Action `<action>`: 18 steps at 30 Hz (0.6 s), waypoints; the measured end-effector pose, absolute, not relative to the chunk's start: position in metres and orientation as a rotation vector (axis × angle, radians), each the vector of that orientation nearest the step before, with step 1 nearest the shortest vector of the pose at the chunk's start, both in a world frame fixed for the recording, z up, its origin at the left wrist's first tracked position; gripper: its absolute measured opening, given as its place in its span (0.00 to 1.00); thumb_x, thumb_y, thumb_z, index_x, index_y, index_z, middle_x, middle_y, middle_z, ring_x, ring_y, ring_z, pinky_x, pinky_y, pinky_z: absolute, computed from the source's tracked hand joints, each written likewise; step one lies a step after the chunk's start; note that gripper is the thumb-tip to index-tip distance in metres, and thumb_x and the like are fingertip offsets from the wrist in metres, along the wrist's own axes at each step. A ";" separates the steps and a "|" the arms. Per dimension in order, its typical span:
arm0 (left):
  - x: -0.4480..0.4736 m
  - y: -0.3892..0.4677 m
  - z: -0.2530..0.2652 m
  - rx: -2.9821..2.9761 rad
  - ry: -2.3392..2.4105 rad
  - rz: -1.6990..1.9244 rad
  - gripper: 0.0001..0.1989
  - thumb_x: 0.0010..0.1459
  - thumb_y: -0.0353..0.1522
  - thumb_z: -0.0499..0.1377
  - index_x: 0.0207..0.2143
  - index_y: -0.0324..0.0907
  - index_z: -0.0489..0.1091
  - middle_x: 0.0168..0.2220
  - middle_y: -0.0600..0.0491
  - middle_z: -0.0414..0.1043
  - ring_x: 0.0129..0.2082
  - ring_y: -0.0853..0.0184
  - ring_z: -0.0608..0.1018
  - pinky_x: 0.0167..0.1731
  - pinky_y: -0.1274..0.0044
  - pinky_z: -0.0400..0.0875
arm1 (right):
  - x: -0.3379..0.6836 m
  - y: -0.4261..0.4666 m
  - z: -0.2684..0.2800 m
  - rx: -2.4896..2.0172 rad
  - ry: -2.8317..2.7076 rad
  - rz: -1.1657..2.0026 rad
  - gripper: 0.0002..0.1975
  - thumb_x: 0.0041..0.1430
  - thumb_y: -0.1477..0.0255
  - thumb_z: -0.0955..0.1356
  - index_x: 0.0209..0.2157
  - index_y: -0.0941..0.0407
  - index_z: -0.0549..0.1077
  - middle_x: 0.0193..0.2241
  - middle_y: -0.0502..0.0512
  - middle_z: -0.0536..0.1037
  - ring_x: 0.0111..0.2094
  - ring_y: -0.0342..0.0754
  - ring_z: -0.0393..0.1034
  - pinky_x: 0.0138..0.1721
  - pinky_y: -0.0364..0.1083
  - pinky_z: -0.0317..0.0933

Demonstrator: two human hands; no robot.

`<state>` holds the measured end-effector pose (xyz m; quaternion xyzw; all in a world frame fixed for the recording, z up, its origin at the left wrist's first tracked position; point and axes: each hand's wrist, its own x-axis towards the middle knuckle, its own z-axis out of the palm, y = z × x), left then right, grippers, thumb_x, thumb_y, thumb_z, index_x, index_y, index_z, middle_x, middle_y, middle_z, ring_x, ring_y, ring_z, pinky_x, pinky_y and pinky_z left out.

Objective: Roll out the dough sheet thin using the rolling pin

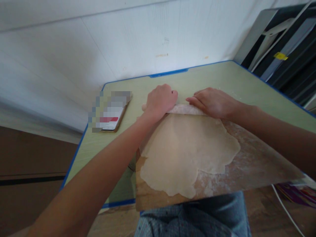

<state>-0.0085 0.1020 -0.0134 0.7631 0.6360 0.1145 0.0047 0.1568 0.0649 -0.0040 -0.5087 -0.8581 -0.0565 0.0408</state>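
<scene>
A floury rolling pin (186,109) lies across the far edge of a thin, irregular sheet of dough (182,151). My left hand (161,98) is closed around the pin's left part, and a bit of its end sticks out beyond the hand. Closed over the right part is my right hand (211,102), which hides that end. Under the dough is a wooden board (251,164) dusted with flour, most thickly to the right and along the near side of the sheet. The dough's outline is ragged at the front and right.
The board rests on a pale green table (209,74) with a blue edge and overhangs its near side. A phone (115,113), partly pixelated, lies on the left. A white wall (138,42) rises behind; dark panels (291,49) lean at the right.
</scene>
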 end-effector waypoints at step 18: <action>-0.005 0.107 -0.008 2.277 2.078 0.227 0.20 0.57 0.36 0.44 0.43 0.37 0.69 0.43 0.42 0.71 0.45 0.59 0.72 0.42 0.72 0.65 | 0.158 0.079 -0.005 -1.713 -2.462 0.154 0.26 0.60 0.63 0.52 0.28 0.60 0.75 0.29 0.59 0.76 0.30 0.47 0.68 0.28 0.43 0.52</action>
